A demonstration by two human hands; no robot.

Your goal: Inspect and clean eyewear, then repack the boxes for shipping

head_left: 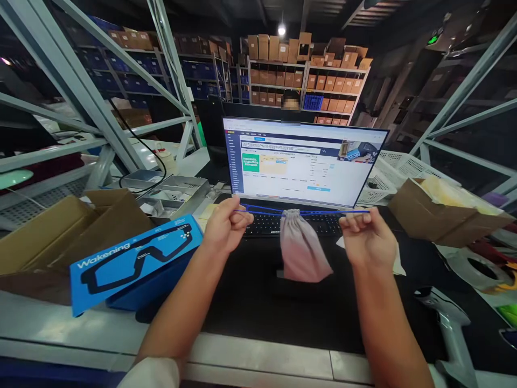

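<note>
A small grey-pink drawstring pouch (302, 250) hangs in mid-air, its neck gathered shut. Blue drawstrings (266, 210) run out tautly from both sides of the neck. My left hand (226, 223) is closed on the left string, and my right hand (368, 237) pinches the right one. Whatever the pouch contains is hidden by the cloth. Behind it lies a black keyboard (266, 223), in front of a lit monitor (299, 167). Beside my left forearm is a blue box (133, 264) marked "Wakening", with its lid raised at a slant.
An open cardboard box (52, 231) stands at the left, near a grey metal tray (177, 196). To the right are another carton (440, 215), a roll of clear tape (479, 267) and a handheld scanner (448, 318). Black matting (258, 307) covers the worktop. Shelves with boxes rise behind.
</note>
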